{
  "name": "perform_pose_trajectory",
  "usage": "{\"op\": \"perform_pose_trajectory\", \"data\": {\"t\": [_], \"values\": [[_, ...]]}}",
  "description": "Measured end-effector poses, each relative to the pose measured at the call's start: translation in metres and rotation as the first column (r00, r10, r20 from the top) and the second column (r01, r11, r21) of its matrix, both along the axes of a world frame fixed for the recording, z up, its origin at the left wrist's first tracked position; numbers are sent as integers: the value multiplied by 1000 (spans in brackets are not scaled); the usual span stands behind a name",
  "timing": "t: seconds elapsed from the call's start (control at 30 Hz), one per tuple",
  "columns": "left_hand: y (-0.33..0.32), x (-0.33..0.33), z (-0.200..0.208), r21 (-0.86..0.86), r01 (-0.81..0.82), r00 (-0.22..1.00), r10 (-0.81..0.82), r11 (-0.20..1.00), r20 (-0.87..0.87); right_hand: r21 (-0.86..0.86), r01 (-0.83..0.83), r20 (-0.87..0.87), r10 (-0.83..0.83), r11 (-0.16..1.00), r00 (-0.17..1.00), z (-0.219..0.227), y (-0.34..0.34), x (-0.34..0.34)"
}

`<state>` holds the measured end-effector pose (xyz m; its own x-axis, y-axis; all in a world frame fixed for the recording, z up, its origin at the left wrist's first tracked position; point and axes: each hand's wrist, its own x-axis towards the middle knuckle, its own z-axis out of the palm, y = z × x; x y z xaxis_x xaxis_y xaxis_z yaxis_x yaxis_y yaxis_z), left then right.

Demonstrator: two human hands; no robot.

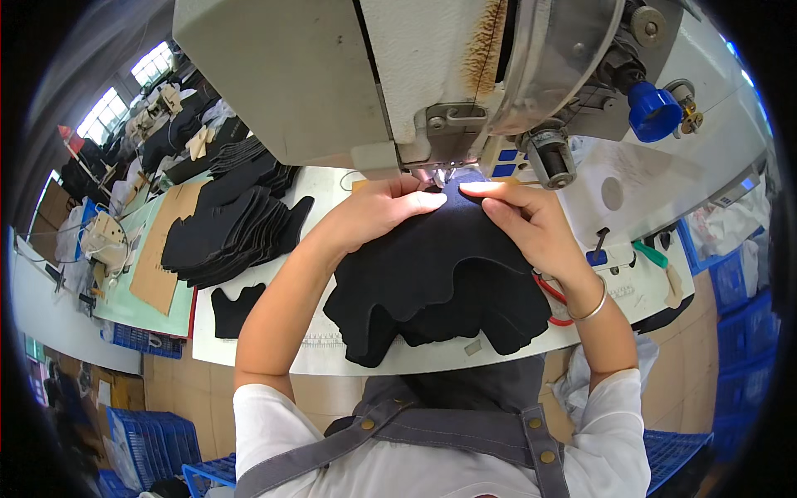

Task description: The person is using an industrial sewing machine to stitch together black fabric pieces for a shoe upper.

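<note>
Under the lit presser foot (446,176) of a sewing machine (332,91) lies a black fabric piece (407,266). It drapes toward me over the front of the white table, its lower edges wavy and layered. My left hand (378,214) holds the fabric just left of the foot, thumb on top and the other fingers partly hidden. To the right of the foot, my right hand (531,224) pinches the fabric between thumb and forefinger. Red-handled scissors (554,297) lie partly hidden beside my right wrist.
Stacked black cut pieces (224,232) sit on the left, with a smaller black piece (235,310) nearer me. Brown cardboard (166,249) lies farther left. A green-handled tool (652,255) rests at right. Blue crates (154,448) stand on the floor.
</note>
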<state>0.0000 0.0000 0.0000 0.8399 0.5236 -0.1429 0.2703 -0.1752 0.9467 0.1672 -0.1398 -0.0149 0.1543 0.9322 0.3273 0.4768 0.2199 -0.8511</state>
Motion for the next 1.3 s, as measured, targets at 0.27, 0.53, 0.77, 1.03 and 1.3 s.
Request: {"op": "perform_pose_trajectory", "data": {"t": [0.27,0.53,0.77,1.03,1.3], "values": [[0,1,-2,-6,-52,999,52,999,10,-22,12,-202,-16,1000,979,-7,9,-1],[-7,-1,-2,-102,-30,996,39,994,83,5,-14,-168,15,1000,986,-15,11,4],[2,-1,-13,-81,-1,997,7,997,83,53,1,-255,12,999,967,-9,11,-4],[-5,0,-8,-143,-26,996,38,989,82,-55,-18,-121,11,998,993,-19,10,10],[-1,2,-12,-174,-81,990,100,981,99,56,13,-45,-10,998,999,-15,12,7]]}}
